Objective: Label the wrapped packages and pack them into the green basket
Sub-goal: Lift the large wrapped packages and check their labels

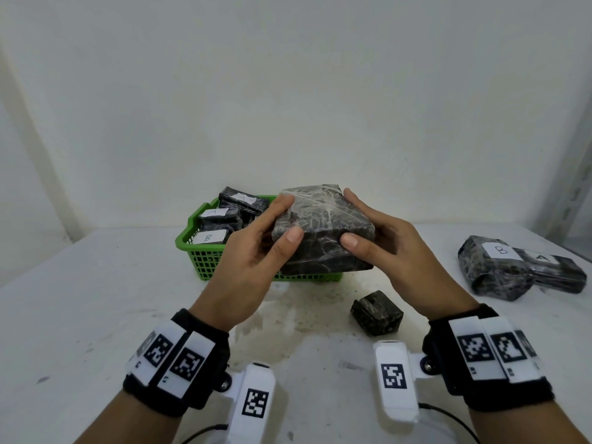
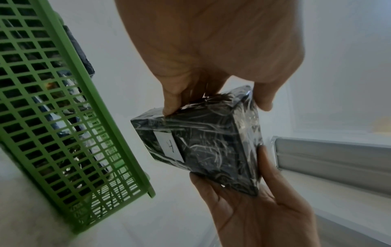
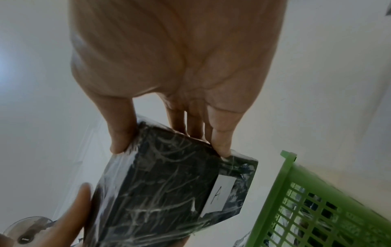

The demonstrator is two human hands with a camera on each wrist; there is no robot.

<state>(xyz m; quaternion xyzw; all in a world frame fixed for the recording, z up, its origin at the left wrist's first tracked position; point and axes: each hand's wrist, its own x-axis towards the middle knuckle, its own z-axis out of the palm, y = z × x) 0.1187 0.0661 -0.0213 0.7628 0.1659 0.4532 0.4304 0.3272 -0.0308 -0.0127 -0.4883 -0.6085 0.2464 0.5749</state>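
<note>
Both my hands hold one wrapped package (image 1: pixel 323 229) in the air above the near right part of the green basket (image 1: pixel 205 261). My left hand (image 1: pixel 253 251) and right hand (image 1: pixel 397 251) pinch it, thumbs on the near face, fingers (image 2: pixel 171 100) curled round the sides. Its white label (image 3: pixel 220 195), marked A, faces down. Labelled packages (image 1: pixel 499 267) lie far right on the bench (image 1: pixel 96 315).

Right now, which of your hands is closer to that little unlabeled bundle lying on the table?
Right. The right hand is up and slightly left of the small package; the left hand is well to its left. Both hold the large package.
</note>
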